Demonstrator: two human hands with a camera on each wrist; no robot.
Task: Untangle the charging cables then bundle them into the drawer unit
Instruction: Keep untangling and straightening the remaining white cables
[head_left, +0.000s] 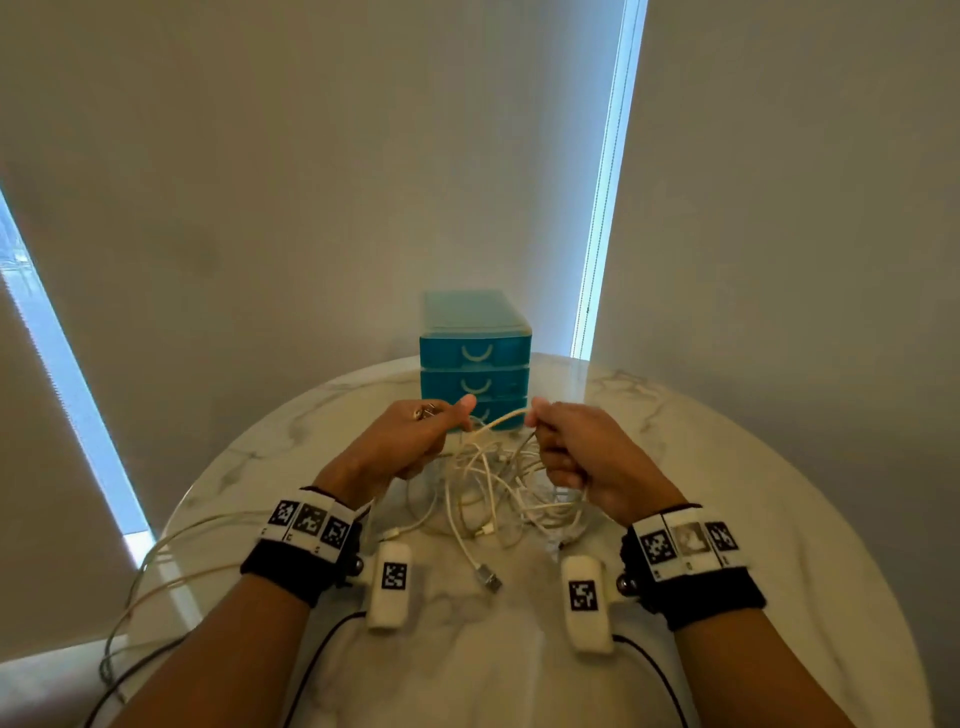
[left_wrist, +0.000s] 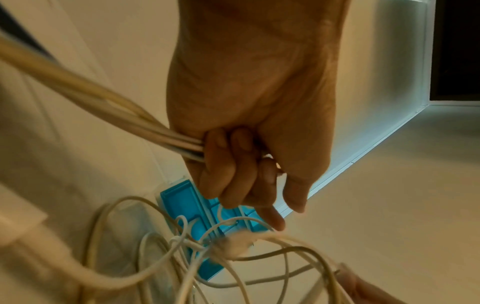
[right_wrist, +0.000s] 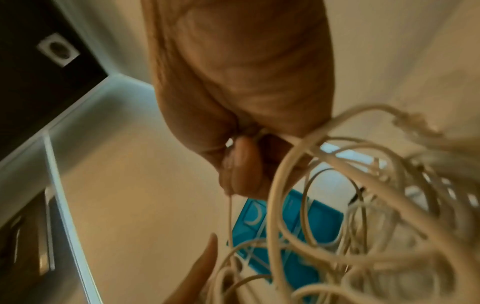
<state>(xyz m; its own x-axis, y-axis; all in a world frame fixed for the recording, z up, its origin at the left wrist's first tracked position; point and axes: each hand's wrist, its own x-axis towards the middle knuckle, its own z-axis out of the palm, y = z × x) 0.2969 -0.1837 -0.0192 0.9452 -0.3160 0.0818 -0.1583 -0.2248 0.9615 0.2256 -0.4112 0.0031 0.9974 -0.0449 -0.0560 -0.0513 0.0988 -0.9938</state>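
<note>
A tangle of white charging cables (head_left: 498, 488) lies on the round marble table (head_left: 727, 467) between my hands. My left hand (head_left: 415, 436) grips a few cable strands (left_wrist: 145, 127) in its curled fingers, thumb up. My right hand (head_left: 576, 447) is fisted round other strands (right_wrist: 285, 164) of the same tangle. One strand spans between the two hands. A metal USB plug (head_left: 487, 577) lies loose nearer me. The blue drawer unit (head_left: 475, 358) stands behind the hands with all three drawers closed; it shows too in the wrist views (left_wrist: 182, 201) (right_wrist: 322, 222).
Two cable lengths (head_left: 156, 561) trail off the table's left edge. Grey roller blinds (head_left: 311, 182) hang close behind the table, with bright window gaps (head_left: 608, 182) at right and left. The table drops away at left and right.
</note>
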